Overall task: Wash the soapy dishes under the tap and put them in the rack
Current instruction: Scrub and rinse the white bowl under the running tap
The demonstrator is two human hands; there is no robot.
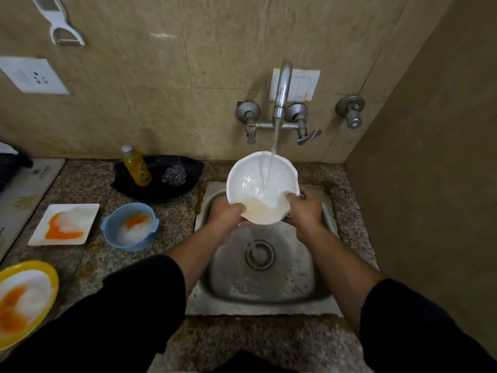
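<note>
- the white bowl [242,179] is held above the sink [295,278], right under the tap [283,84]. it tilts toward the person, so the stream hits its inner wall and cloudy yellowish water pools at the near rim.
- the left hand [226,215] grips the near-left rim with fingers curled beneath, and the right hand [305,208] grips the near-right rim. 2 holds probably steady the wet bowl against the flow.
- 3 foamy, orange-smeared dishes wait on the counter [88,265] left of the sink, likely so each is an easy reach: a blue bowl [129,227], a square white plate [64,224] and a yellow plate [27,297].
- no rack is in view. judging by the murky pool, this rinse is only partway done.
</note>
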